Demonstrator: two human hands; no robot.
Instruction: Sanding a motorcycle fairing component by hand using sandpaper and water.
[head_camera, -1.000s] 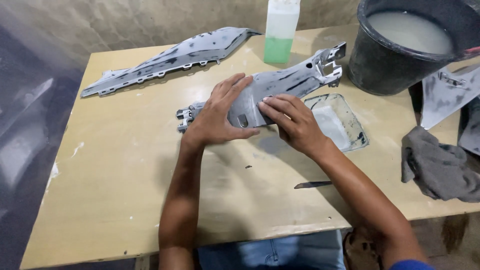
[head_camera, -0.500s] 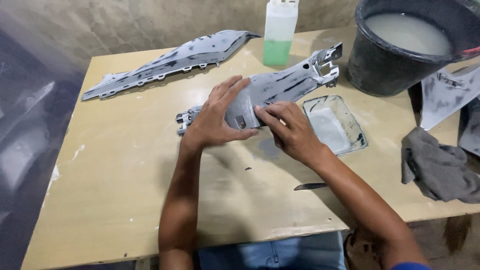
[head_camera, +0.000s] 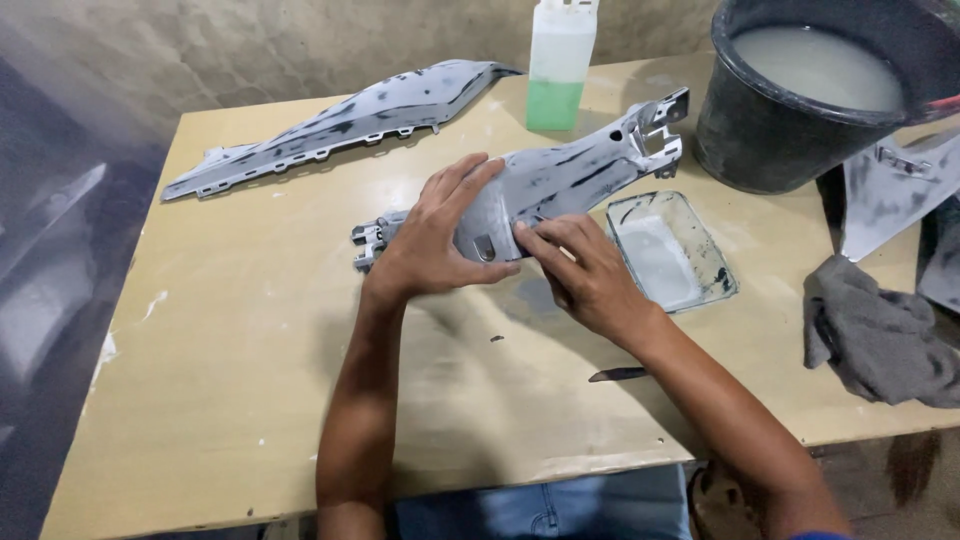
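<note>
A rough plaster wall backs a pale wooden table (head_camera: 250, 380), and the person works near its middle. The left hand (head_camera: 440, 235) lies flat, fingers spread, pressing the grey panel (head_camera: 560, 180) onto the table; nothing is pinched, it only holds the piece down. The right hand (head_camera: 585, 275) is bunched at the panel's near edge, fingertips pressed together against it, perhaps on a small scrap of abrasive, though I cannot make one out. The panel looks mostly dull grey with dark streaks showing through, so I judge the rubbing well along on the broad face, with streaks and the bracket end towards the bucket (head_camera: 800, 110) left to do. A second panel (head_camera: 340, 125) lies at the far side in much the same state. Just beside the right hand sits a glass tray (head_camera: 715, 285) of cloudy liquid, a bottle (head_camera: 560, 70) of green fluid stands behind, and a grey rag (head_camera: 880, 335) lies to the right. Against the frame a second ago, the right hand has slid down from the panel's top to its lower edge, while the left has hardly shifted.
</note>
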